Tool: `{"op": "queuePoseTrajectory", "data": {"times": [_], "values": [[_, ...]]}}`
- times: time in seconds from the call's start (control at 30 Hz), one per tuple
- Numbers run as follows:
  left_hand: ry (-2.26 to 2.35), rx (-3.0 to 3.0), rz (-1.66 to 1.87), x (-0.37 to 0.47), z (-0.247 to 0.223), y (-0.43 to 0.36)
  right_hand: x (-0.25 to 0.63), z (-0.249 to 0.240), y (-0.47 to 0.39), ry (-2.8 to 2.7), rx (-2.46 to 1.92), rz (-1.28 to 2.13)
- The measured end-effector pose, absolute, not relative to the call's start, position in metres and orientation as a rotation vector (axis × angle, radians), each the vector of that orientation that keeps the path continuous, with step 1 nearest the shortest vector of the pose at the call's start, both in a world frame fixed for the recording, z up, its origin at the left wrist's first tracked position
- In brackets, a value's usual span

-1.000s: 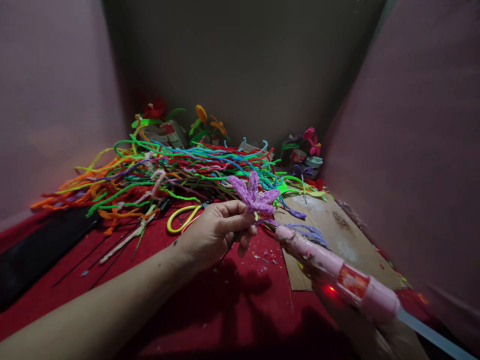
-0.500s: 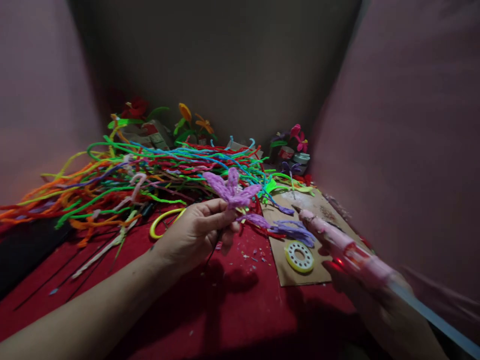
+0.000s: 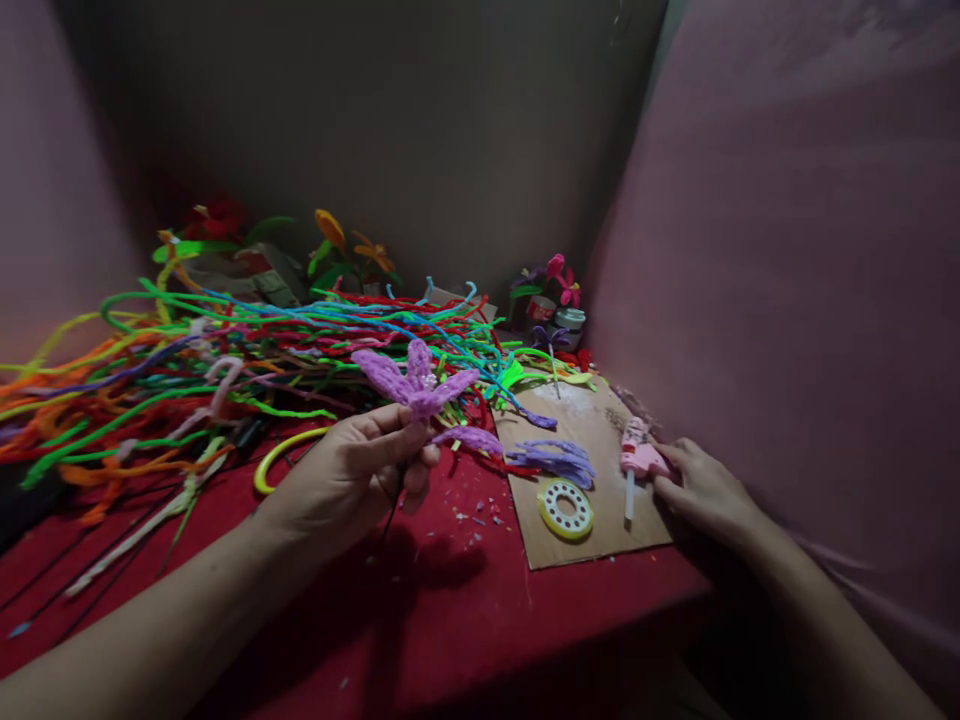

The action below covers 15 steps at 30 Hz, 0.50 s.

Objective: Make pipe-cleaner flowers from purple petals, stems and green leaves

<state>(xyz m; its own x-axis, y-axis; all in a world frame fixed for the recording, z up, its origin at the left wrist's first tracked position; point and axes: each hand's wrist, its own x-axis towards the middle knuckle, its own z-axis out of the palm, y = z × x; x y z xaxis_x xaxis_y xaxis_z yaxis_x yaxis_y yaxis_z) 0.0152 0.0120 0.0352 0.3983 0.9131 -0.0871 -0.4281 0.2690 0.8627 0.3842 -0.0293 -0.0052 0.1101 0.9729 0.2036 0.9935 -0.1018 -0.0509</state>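
Observation:
A purple pipe-cleaner flower [image 3: 420, 385] stands upright above the table, with my left hand [image 3: 367, 460] closed around the top of its thin dark stem. One lower purple petal [image 3: 474, 440] sticks out to the right, below the bloom. At the right, a pink hot glue gun [image 3: 637, 455] is down at the cardboard's right side, its nozzle pointing away and a clear glue stick out of its rear. My right hand [image 3: 701, 485] has its thumb and fingers at the gun's handle; some fingers are hidden.
A big tangle of coloured pipe cleaners [image 3: 300, 350] covers the table's back and left. On the cardboard [image 3: 547, 550] lie a white-and-yellow disc [image 3: 566, 508] and lilac pipe-cleaner pieces [image 3: 555, 460]. Yellow scissor handles [image 3: 270, 465] lie behind my left wrist. Finished flowers [image 3: 349, 245] stand behind.
My right hand has lowered the glue gun from the raised spot near me onto the cardboard's right side. My left hand still holds the flower; the whole view has shifted slightly right.

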Motion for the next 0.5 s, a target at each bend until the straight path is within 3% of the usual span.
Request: {"op": "queuePoseTrajectory", "data": {"times": [0.1,0.17,0.33,0.5], "values": [[0.618,0.867,1.027,0.016,0.033,0.012,0.356,0.002,-0.041,-2.016,-2.063,-0.401],[0.571,0.87,1.049,0.017,0.032,0.011,0.316,0.006,-0.053,-1.918,-1.81,-0.349],[0.476,0.842,1.068,0.018,0.031,0.004,0.193,0.01,-0.059,-1.561,-1.195,0.819],[0.446,0.863,1.036,0.017,0.033,-0.002,0.144,0.018,-0.041,-0.926,-0.682,1.347]]}}
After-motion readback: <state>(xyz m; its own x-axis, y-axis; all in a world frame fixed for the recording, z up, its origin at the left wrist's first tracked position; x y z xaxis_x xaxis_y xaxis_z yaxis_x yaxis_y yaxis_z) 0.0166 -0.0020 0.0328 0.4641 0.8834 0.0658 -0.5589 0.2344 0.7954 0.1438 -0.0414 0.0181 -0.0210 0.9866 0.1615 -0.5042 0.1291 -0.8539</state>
